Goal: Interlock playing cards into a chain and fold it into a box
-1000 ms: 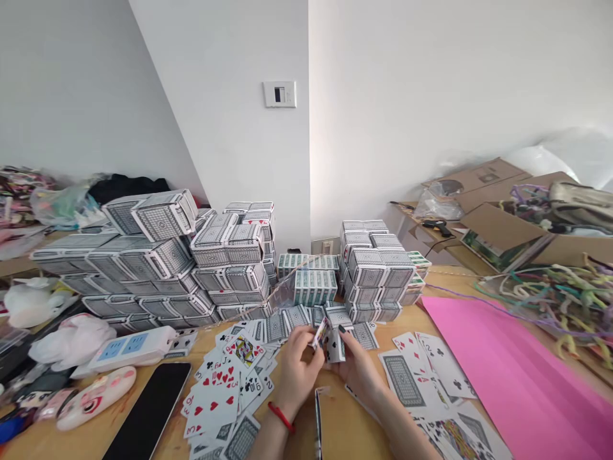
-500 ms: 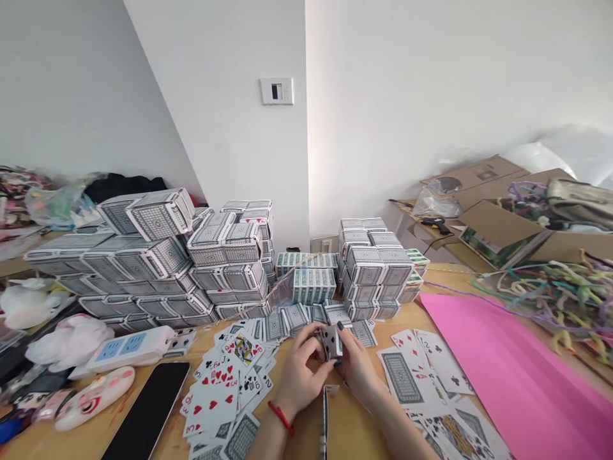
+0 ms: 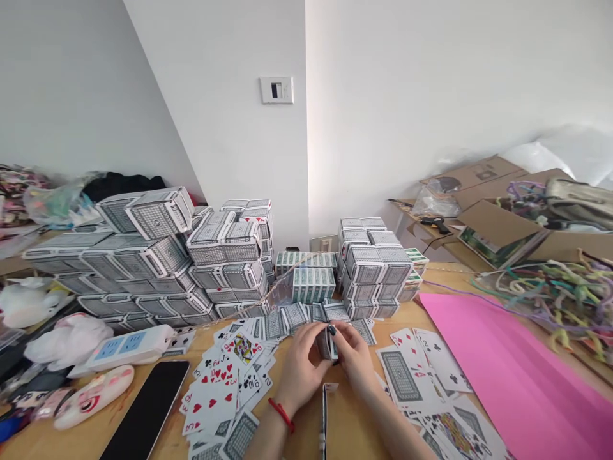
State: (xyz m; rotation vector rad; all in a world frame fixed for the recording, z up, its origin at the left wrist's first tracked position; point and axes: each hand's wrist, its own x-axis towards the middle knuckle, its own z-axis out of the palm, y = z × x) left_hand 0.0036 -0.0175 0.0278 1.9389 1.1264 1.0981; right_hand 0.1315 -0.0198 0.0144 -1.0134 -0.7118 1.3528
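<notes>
Small folded playing cards (image 3: 326, 345) are held between my two hands, over the middle of the table. My left hand (image 3: 299, 364) wraps them from the left, fingers bent over the top and thumb below. From the right, my right hand (image 3: 355, 358) pinches them, its dark-nailed fingertips at the upper edge. Much of the piece is hidden by my fingers. Just below my hands a narrow strip of card (image 3: 324, 415) is seen edge-on. Face-up loose cards (image 3: 213, 399) lie left of my left wrist, and more cards (image 3: 405, 377) are spread to the right.
Blocks built from folded cards (image 3: 225, 243) are stacked at the back left, others (image 3: 366, 265) at the back right. Card boxes (image 3: 313, 284) stand between them. A phone (image 3: 146, 409) and power strip (image 3: 129, 348) lie left. Pink paper (image 3: 507, 364) and tangled cords (image 3: 569, 306) are right.
The folded cards have turned between my hands, so the face with black pips no longer shows. My right fingers have closed in over the top, nearer my left hand.
</notes>
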